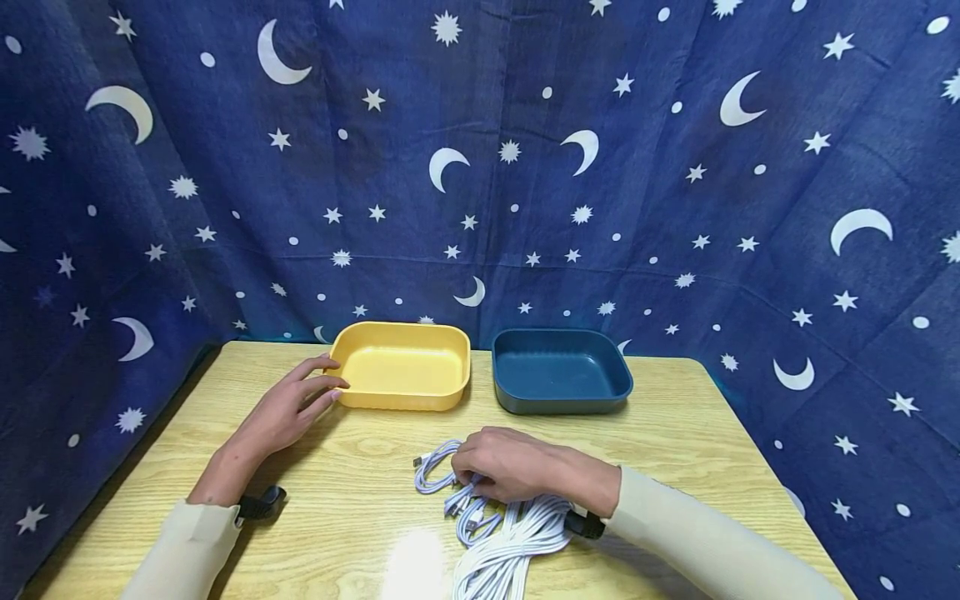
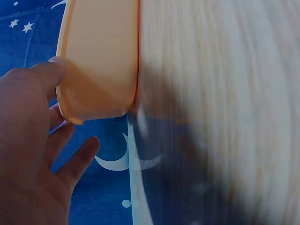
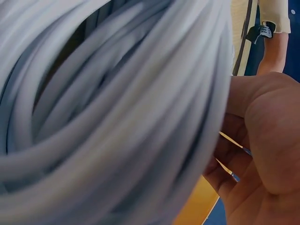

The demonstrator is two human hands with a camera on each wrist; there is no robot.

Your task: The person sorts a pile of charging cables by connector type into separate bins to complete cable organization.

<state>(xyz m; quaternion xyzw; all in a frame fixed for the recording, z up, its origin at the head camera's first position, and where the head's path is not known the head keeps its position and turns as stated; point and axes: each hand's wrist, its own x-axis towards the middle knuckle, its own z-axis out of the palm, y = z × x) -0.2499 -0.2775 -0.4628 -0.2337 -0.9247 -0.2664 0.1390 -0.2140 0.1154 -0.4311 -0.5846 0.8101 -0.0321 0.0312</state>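
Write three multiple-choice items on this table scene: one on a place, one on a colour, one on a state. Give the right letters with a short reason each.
1. Where is the left hand?
A. At the yellow tray's near left corner
B. Inside the dark blue tray
C. On the white cables

2. What colour is the tray on the right?
A. Red
B. Dark blue
C. White

3. What is in the two trays?
A. Coiled cables
B. A hand
C. Nothing, both show bare floors

Key:
1 A, the fingers touch that corner in the head view.
2 B, it stands beside the yellow one, dark blue.
3 C, the cables lie on the wooden table under the right hand.
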